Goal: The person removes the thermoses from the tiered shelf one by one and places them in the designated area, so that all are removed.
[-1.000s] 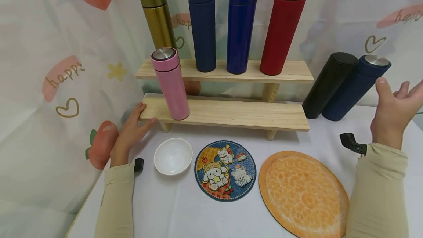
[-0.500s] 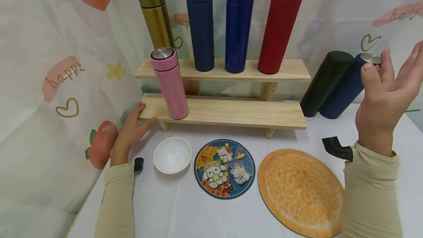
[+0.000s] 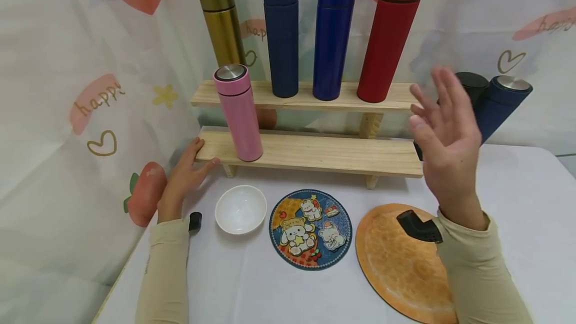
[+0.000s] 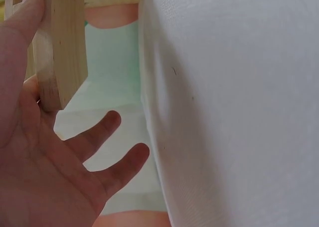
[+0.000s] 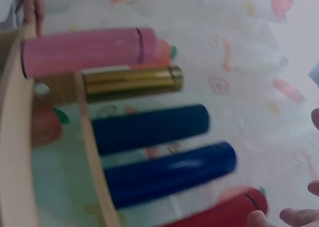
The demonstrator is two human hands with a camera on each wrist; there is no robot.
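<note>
Left hand was at the left end of the lower shelf, fingers gripping the board, a couple of them spread free in the left wrist view. Gold bottle stood at the left of the upper shelf; pink bottle stood in front of it on the lower one. White bowl sat below on the tabletop; only its own white inside showed. Slate-blue bottle was next on the upper shelf, cartoon mat flat on the tabletop below, then royal-blue bottle and red bottle. Tan mat lay right of the cartoon one, partly hidden by the right sleeve. Right hand hung in mid-air, fingers well spread, slightly bent, some blurred, holding nothing. Behind it in the head view: black bottle, then navy bottle at far right, both off the shelves, bases mostly hidden. Status, my read: five bottles on the shelves, two off, so partway. All seven had lids on; couldn't tell what, if anything, was inside.
</note>
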